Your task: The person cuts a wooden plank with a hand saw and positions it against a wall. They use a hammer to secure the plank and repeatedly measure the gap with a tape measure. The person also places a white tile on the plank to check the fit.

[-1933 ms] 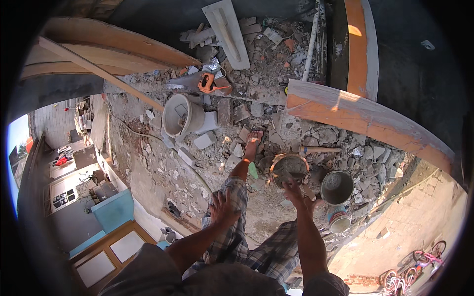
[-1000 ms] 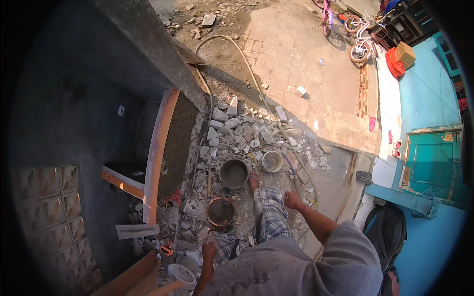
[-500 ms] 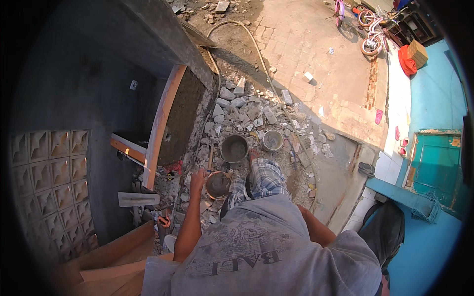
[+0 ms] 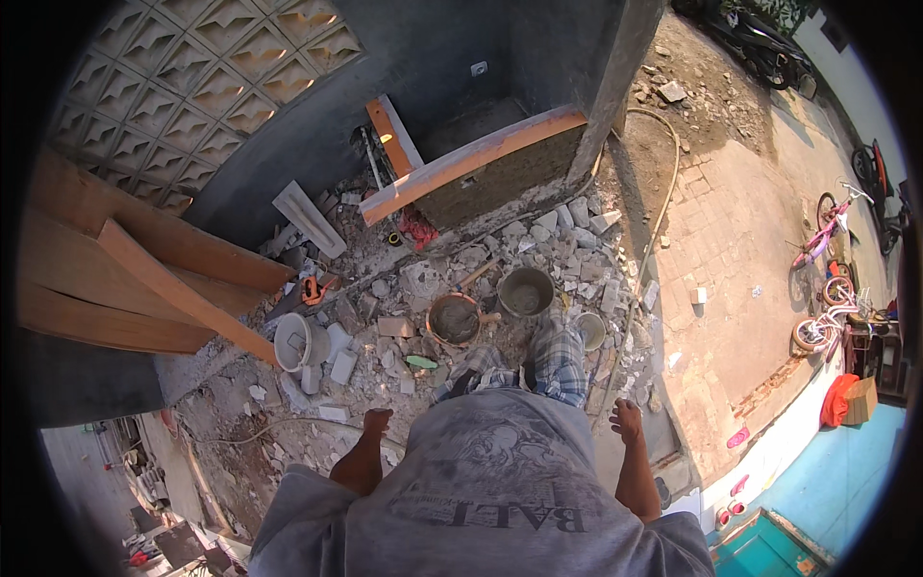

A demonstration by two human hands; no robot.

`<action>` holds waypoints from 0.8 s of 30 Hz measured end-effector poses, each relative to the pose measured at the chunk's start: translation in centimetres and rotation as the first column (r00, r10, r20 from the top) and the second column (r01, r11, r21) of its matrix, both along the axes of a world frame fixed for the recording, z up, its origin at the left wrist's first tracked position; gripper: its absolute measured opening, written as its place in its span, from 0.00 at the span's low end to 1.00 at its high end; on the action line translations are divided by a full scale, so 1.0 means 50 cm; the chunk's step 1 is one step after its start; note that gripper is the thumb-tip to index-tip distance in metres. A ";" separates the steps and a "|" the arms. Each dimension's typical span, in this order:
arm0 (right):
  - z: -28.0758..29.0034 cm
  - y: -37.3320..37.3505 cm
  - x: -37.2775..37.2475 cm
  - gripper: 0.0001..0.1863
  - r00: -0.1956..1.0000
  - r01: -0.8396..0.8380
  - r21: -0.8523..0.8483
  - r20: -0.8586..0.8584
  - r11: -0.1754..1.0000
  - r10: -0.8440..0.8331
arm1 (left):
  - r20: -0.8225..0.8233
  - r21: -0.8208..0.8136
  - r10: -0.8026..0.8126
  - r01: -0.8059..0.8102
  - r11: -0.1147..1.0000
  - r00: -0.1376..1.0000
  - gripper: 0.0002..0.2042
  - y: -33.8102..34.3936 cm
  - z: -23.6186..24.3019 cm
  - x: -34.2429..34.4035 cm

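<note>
My left hand [image 4: 377, 421] hangs beside my hip above the rubble, empty, its fingers loosely apart. On the other side my right hand [image 4: 627, 421] is held out from my body, also empty, with its fingers slightly curled. Ahead of my legs stands an orange-rimmed bucket [image 4: 454, 320] of grey mortar. A larger dark bucket [image 4: 525, 291] with grey contents is to its right, and a smaller pale bucket [image 4: 591, 331] sits beyond my right leg. A wooden handle [image 4: 479, 273] lies between the first two buckets. Neither hand touches any of these.
Broken bricks and rubble [image 4: 423, 279] cover the ground. To the left are a white bucket [image 4: 301, 342], an orange-handled saw [image 4: 312, 290] and wooden boards [image 4: 173, 288]. An orange beam [image 4: 471, 162] tops a low wall. A hose [image 4: 665, 207] curves ahead; bicycles [image 4: 825, 231] stand far right.
My left hand has left the orange-rimmed bucket and moved back to my side. My right hand has come into view. The view has turned left, showing the boards and white bucket.
</note>
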State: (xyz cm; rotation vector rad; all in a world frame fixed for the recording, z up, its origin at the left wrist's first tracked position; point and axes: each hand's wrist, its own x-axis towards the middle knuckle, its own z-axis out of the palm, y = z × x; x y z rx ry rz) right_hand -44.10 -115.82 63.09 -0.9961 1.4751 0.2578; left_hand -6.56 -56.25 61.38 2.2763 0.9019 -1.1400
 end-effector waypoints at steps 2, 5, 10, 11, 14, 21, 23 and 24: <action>-0.005 0.004 0.019 0.23 1.000 -0.014 0.033 0.012 0.999 0.014 | -0.017 -0.082 0.113 -0.114 0.990 0.993 0.19 0.020 -0.010 -0.033; -0.011 0.025 0.071 0.24 0.999 -0.053 0.048 -0.005 0.997 0.053 | -0.013 -0.214 0.220 -0.218 0.952 0.975 0.21 -0.025 -0.023 -0.047; -0.014 0.008 0.133 0.20 0.966 -0.223 -0.036 0.127 0.974 0.225 | 0.019 -0.392 0.203 -0.179 0.902 0.979 0.22 -0.183 -0.027 0.019; -0.020 -0.004 0.125 0.20 0.975 -0.186 -0.034 0.119 0.982 0.189 | 0.046 -0.394 0.134 -0.105 0.913 0.990 0.21 -0.240 -0.017 0.051; -0.030 -0.050 0.123 0.20 0.980 -0.152 -0.022 0.126 0.988 0.153 | 0.193 -0.387 -0.070 0.141 0.911 0.979 0.20 -0.384 -0.009 0.175; -0.110 -0.274 0.096 0.23 0.982 -0.120 0.179 -0.124 0.976 0.144 | 0.307 -0.482 -0.104 0.248 0.840 0.946 0.23 -0.805 -0.065 0.410; -0.137 -0.394 0.115 0.21 0.982 -0.120 0.214 -0.116 0.970 0.147 | 0.331 -0.560 -0.113 0.291 0.776 0.937 0.24 -0.918 -0.076 0.427; -0.145 -0.444 0.126 0.21 0.986 -0.085 0.200 -0.127 0.976 0.111 | 0.326 -0.584 -0.139 0.314 0.749 0.935 0.25 -0.976 -0.062 0.420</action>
